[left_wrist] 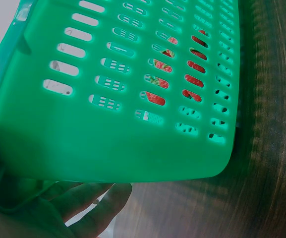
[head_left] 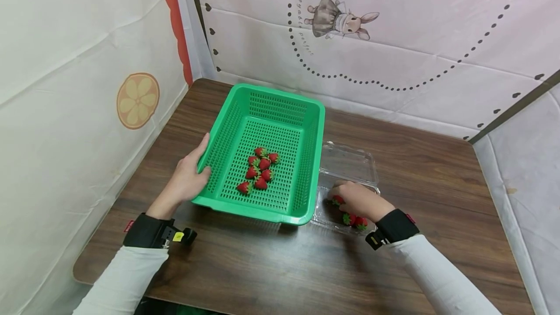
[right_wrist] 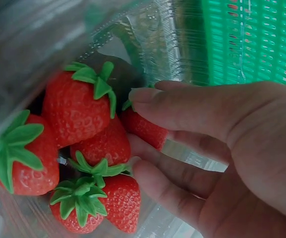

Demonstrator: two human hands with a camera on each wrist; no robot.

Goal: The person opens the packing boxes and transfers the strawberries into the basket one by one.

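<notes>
Right wrist view shows the right hand [right_wrist: 222, 148] reaching into a clear plastic clamshell [right_wrist: 147, 44], thumb and forefinger curled round one strawberry [right_wrist: 145, 130] and pinching it near its leafy cap. Four more strawberries [right_wrist: 78, 111] lie bunched just left of the fingers, touching one another. From the head camera this clamshell [head_left: 350, 162] sits open on the wooden table [head_left: 271, 266], directly right of a green perforated basket [head_left: 267, 111], the two touching or nearly so.

The berries look glossy and evenly moulded; I judge them light, firm and a little slippery, possibly imitation fruit. A pinch across the shoulders just below the cap seems the surest hold. The clamshell looks thin and flimsy, likely to shift if nudged.

The left hand [head_left: 188, 179] grips the basket's near left corner, thumb over the rim and fingers below, as the left wrist view confirms from beneath [left_wrist: 78, 203]. The basket looks stiff but light. A cluster of strawberries [head_left: 259, 171] already lies on its floor.

The right hand hides most of the clamshell's contents in the head view. How fully the pinched berry is lifted off the tray cannot be told. The left wrist view is blurred and mostly filled by the basket's underside.
</notes>
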